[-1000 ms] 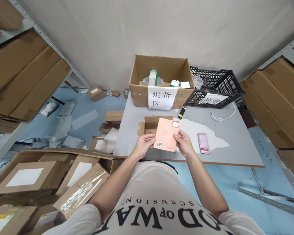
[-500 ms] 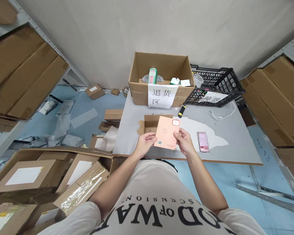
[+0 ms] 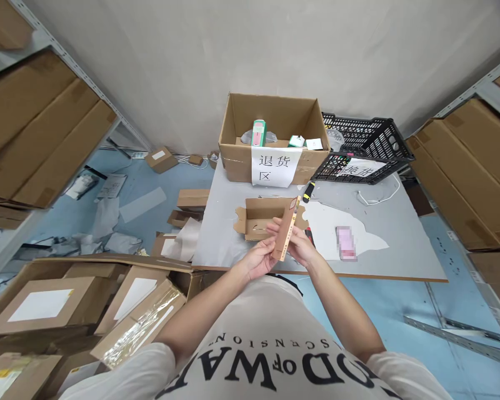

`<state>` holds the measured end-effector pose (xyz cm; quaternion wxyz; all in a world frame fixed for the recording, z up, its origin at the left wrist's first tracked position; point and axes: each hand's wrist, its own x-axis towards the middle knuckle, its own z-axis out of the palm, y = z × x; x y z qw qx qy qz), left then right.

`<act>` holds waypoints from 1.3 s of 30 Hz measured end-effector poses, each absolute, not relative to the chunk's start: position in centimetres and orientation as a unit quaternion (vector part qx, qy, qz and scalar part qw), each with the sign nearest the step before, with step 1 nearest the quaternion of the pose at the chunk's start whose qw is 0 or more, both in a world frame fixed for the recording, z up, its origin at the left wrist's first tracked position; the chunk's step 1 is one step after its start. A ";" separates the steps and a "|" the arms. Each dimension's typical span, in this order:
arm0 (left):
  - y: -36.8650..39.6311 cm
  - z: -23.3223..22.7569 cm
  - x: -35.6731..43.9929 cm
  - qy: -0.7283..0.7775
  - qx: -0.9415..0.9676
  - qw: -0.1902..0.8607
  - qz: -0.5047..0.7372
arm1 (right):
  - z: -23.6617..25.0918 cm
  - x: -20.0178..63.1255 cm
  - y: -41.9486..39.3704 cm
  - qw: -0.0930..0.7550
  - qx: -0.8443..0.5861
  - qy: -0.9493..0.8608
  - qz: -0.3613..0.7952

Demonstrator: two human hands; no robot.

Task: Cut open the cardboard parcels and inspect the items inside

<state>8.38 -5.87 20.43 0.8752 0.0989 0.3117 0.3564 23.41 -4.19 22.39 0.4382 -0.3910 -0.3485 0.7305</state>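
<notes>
The thin pink book [image 3: 287,230] stands edge-on above the near tabletop [image 3: 400,255], so its cover is hidden. The left hand [image 3: 260,258] and right hand [image 3: 300,248] each pinch its lower part in their grip. Behind it lies an open small carton [image 3: 258,218]; a blurred pink item [image 3: 345,243] lies to the right.

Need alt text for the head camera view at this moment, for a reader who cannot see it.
Both hands, left hand and right hand, hold a thin peach booklet edge-on above a grey table. Behind it lies a small open carton; farther back stand a large labelled cardboard box and a black crate.
</notes>
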 end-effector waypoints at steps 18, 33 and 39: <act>-4.0 20.4 5.8 0.458 0.343 0.718 0.397 | 22.6 28.2 -2.7 0.457 -0.521 -0.368 0.620; -2.9 19.4 6.8 0.457 0.327 0.712 0.420 | 21.7 29.2 -3.3 0.380 -0.498 -0.393 0.673; -2.5 19.3 7.5 0.466 0.330 0.705 0.420 | 21.6 29.4 -2.8 0.393 -0.506 -0.388 0.663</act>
